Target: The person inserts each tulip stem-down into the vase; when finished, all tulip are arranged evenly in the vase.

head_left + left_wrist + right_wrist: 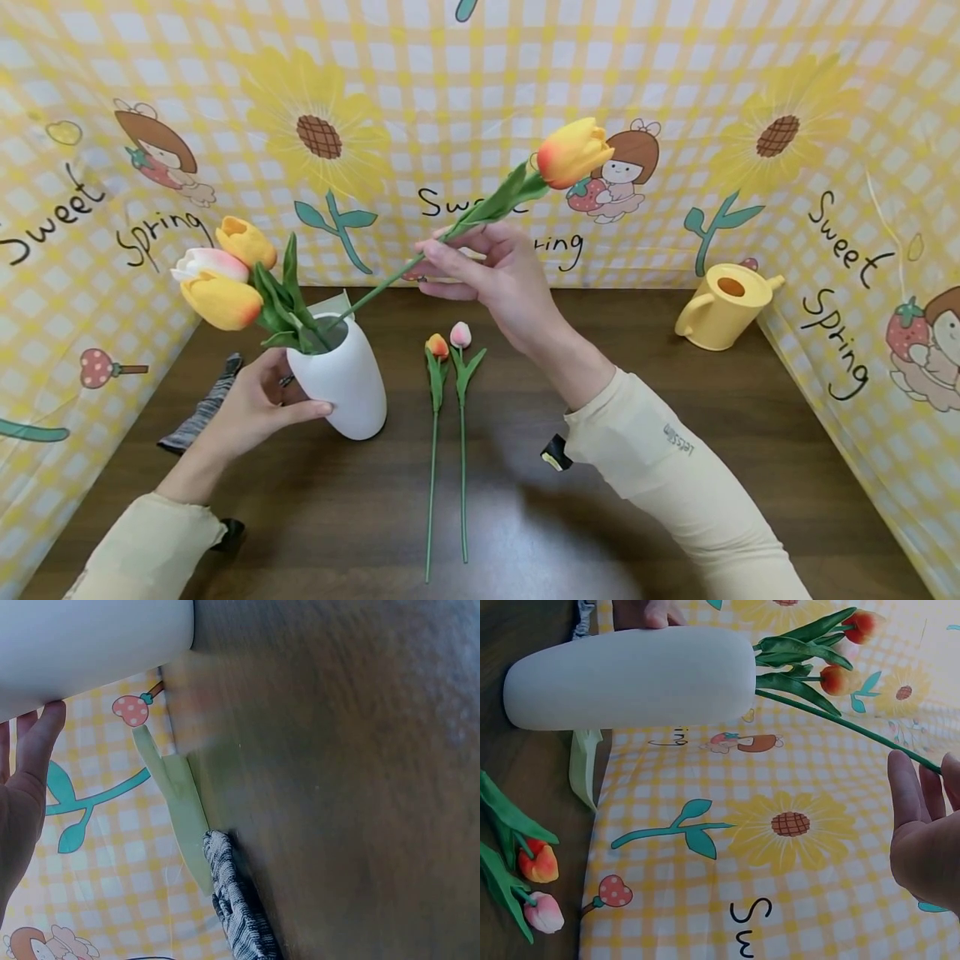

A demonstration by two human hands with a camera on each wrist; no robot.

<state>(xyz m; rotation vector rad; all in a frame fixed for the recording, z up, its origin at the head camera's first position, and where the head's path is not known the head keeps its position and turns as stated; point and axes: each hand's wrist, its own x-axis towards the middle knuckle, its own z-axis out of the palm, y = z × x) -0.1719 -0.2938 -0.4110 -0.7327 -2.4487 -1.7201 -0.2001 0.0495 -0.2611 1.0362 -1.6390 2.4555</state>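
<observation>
A white vase [345, 392] stands on the table, leaning a little in the head view. My left hand [258, 400] grips its side, thumb at the front and fingers going behind. Several tulips rest in its mouth: yellow-orange blooms [222, 300] and a pale pink one [212, 263], heads drooping left. Between thumb and fingertips, my right hand [510, 283] pinches the green stem of a yellow-orange tulip [573, 154]. That stem slants down to the left, its lower end inside the vase mouth and hidden there. The bloom is up to the right, above the hand.
On the table right of the vase lie an orange tulip [437, 347] and a pink tulip [461, 335], side by side. A yellow watering can [727, 307] stands at the back right. Left lies a grey-black knitted item [240, 900] beside a pale green flat piece [184, 814].
</observation>
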